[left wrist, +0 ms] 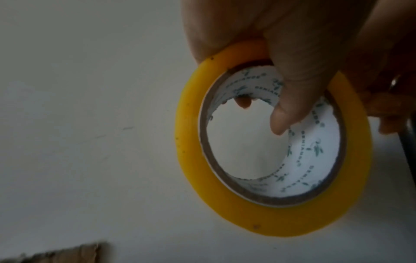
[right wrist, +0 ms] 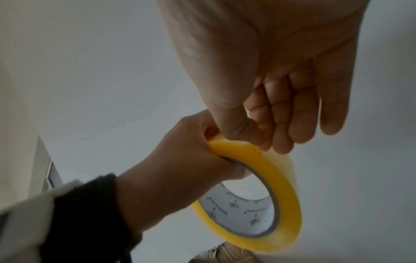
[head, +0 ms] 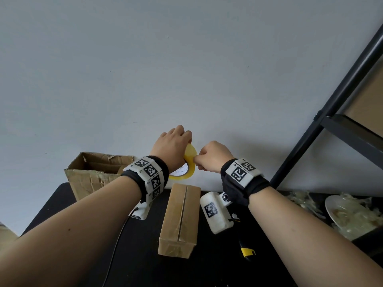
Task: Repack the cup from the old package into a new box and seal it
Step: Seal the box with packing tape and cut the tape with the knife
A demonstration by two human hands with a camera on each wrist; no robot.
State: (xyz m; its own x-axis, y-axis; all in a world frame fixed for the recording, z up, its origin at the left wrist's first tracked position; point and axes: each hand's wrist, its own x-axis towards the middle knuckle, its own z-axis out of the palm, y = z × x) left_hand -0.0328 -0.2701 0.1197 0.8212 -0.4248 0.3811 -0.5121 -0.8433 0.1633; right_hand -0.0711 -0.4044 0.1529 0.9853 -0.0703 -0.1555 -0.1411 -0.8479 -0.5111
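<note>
Nearest us in the head view are our two forearms, reaching away over the black table (head: 207,272); between them lies the closed brown box (head: 179,220), flaps meeting along a middle seam, and to the far left stands the torn old carton (head: 91,175), open at the top; a yellow-and-black knife (head: 246,250) lies near the right forearm. Our left hand (head: 172,148) grips the yellow tape roll (head: 189,162) above the box's far end; the left wrist view alone shows its thumb (left wrist: 294,99) hooked inside the white printed core. Our right hand (head: 212,156), just right of the roll, pinches the tape's edge; the right wrist view shows thumb and fingers (right wrist: 281,128) curled onto the rim.
</note>
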